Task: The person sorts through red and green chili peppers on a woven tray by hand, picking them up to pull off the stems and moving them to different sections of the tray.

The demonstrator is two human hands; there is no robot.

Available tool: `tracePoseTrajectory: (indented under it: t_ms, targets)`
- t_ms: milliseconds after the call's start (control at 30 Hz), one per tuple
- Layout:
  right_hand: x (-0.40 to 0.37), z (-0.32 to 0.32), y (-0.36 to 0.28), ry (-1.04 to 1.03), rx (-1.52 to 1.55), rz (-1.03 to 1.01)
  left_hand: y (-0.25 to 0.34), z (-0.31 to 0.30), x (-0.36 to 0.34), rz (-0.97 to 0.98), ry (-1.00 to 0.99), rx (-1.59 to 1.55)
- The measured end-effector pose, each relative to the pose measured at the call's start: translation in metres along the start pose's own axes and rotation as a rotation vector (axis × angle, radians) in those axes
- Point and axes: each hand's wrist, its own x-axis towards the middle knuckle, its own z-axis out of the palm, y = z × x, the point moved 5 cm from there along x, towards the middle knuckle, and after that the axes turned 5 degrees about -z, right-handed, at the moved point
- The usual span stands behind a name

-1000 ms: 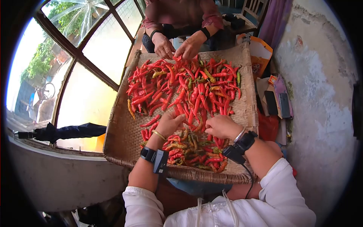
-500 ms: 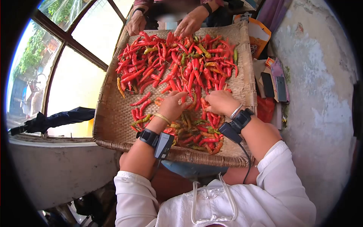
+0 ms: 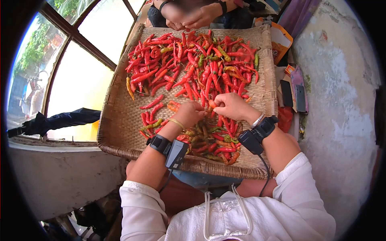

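A wide woven tray (image 3: 120,132) holds red chili peppers, with a few green and orange ones among them. The larger pile (image 3: 193,60) covers the far half. A smaller heap (image 3: 217,148) lies at the near side. Over the gap between them, my right hand (image 3: 235,107) is closed on an orange-red chili pepper (image 3: 212,104), pinched between thumb and fingers. My left hand (image 3: 190,114) is just to the left of it, fingertips pressed together close to that pepper; what they grip is too small to make out. Both wrists carry black strapped devices.
Across the tray, another person's hands (image 3: 197,17) are close together above the far rim. A folded dark umbrella (image 3: 68,120) lies on the window ledge at left. Two phones (image 3: 300,98) and an orange box (image 3: 280,42) are on the right, beside the wall.
My hands have lifted off the peppers and drawn closer together, with an orange-red chili pepper now in my right fingers. The other person's hands have moved together at the far rim.
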Motion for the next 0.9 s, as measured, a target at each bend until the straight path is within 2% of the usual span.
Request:
tracePoseTrajectory:
  t_ms: [33, 67, 100, 200, 267, 400, 467, 533, 600, 667, 700, 733, 800, 833, 900]
  targets:
    - [-0.001, -0.004, 0.0, 0.0, 0.282, 0.083, 0.002, -0.001, -0.004, -0.232, -0.131, -0.206]
    - [-0.003, -0.008, -0.001, -0.001, 0.563, 0.163, 0.009, -0.005, -0.006, -0.229, -0.127, -0.207]
    - [-0.005, -0.013, -0.006, -0.003, 0.682, 0.136, 0.014, -0.007, -0.008, -0.253, -0.149, -0.26]
    - [-0.009, -0.022, -0.004, 0.043, 0.84, 0.182, 0.017, -0.009, -0.012, -0.276, -0.173, -0.418]
    - [-0.008, -0.022, 0.0, 0.121, 0.82, 0.194, 0.019, -0.015, -0.014, -0.255, -0.161, -0.511]
    - [-0.008, -0.021, 0.0, 0.091, 0.905, 0.209, 0.026, -0.024, -0.023, -0.261, -0.298, -0.852]
    - [-0.01, -0.026, -0.006, 0.132, 0.974, 0.212, 0.033, -0.039, -0.027, -0.257, -0.25, -0.974]
    - [-0.01, -0.025, -0.001, 0.169, 0.952, 0.227, 0.03, -0.056, -0.027, -0.158, -0.217, -1.115]
    - [-0.01, -0.024, 0.001, 0.193, 0.939, 0.215, 0.024, -0.065, -0.023, -0.125, -0.212, -1.131]
    - [-0.008, -0.023, -0.001, 0.206, 0.922, 0.204, 0.035, -0.087, -0.019, 0.081, 0.046, -1.265]
    - [-0.007, -0.021, -0.003, 0.189, 0.928, 0.209, 0.039, -0.09, -0.016, 0.089, 0.174, -1.137]
    - [-0.007, -0.019, -0.004, 0.173, 0.931, 0.221, 0.036, -0.087, -0.015, 0.092, 0.174, -1.15]
    - [-0.008, -0.017, -0.009, 0.178, 0.885, 0.208, 0.02, -0.066, -0.005, -0.112, 0.211, -0.929]
    - [-0.007, -0.013, -0.008, 0.167, 0.865, 0.2, 0.014, -0.053, -0.002, -0.174, 0.135, -0.87]
    - [-0.006, -0.004, -0.003, 0.13, 0.828, 0.226, 0.016, -0.026, -0.003, -0.157, -0.081, -0.786]
